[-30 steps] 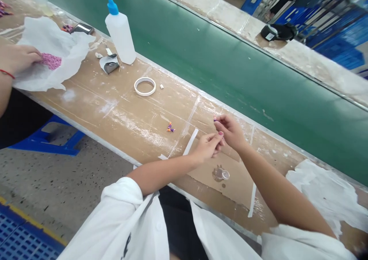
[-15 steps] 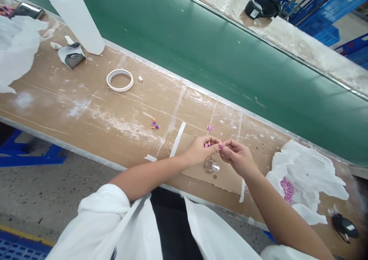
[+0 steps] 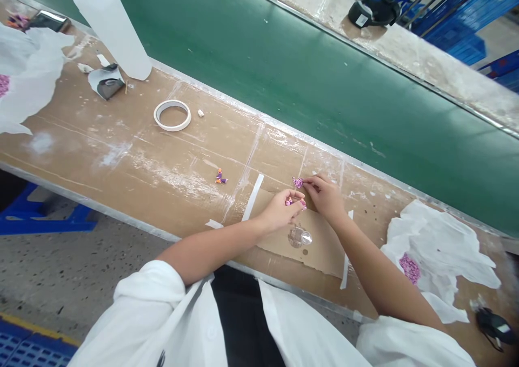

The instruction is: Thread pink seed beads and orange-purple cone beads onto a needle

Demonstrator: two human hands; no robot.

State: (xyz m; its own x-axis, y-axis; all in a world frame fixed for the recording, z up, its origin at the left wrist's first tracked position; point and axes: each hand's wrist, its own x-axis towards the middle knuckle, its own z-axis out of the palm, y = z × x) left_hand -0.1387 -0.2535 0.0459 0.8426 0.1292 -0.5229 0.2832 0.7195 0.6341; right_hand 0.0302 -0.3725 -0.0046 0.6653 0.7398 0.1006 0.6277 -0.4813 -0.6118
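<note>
My left hand point(image 3: 278, 210) is closed around a small pink-and-purple figure point(image 3: 289, 201), mostly hidden by the fingers. Just beyond it, my right hand point(image 3: 326, 197) has its thumb and fingertips pinched together at the edge of a little heap of pink bits point(image 3: 297, 182); whatever lies between the fingertips is too small to make out. Below both hands, a clear blob or small clear dish point(image 3: 300, 237) rests on a taped-down cardboard sheet point(image 3: 279, 244). Farther left on the table lie small purple-and-orange figures point(image 3: 221, 177).
A masking tape roll point(image 3: 172, 115) lies left of centre, and a white bottle point(image 3: 117, 32) stands behind it. At right, white tissue point(image 3: 450, 248) carries more pink bits point(image 3: 409, 268), with a black object point(image 3: 494, 326) beside it. A green belt point(image 3: 284, 69) runs behind the table.
My right hand has parted from the left and moved up and away to the heap of pink bits. My left hand stays nearly in place with the figure.
</note>
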